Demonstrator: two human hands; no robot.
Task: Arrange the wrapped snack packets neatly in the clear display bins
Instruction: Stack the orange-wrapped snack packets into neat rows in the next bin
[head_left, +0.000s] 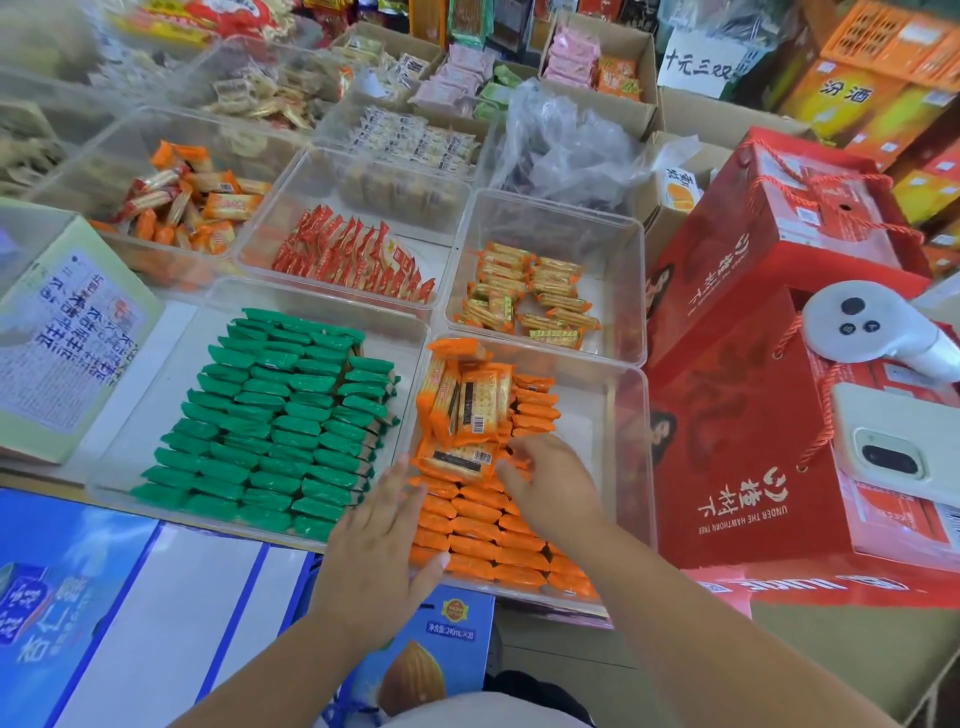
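Observation:
Orange wrapped snack packets (483, 525) lie in rows in the near clear bin (626, 447), with a loose pile of the same packets (467, 400) heaped at its far left. My right hand (550, 486) rests on the rows, fingers spread and touching the packets just below the pile. Over the bin's left wall hovers my left hand (382, 545), flat with fingers apart and holding nothing. In the clear bin to the left (156, 395), green wrapped packets (280, 421) are lined up in tidy rows.
Behind are more clear bins with red packets (353, 254), yellow-orange packets (530, 296) and mixed orange ones (192, 200). Red gift boxes (737, 447) stand at the right, bearing a white controller (872, 325) and a phone (898, 447). Blue cartons (130, 608) lie near left.

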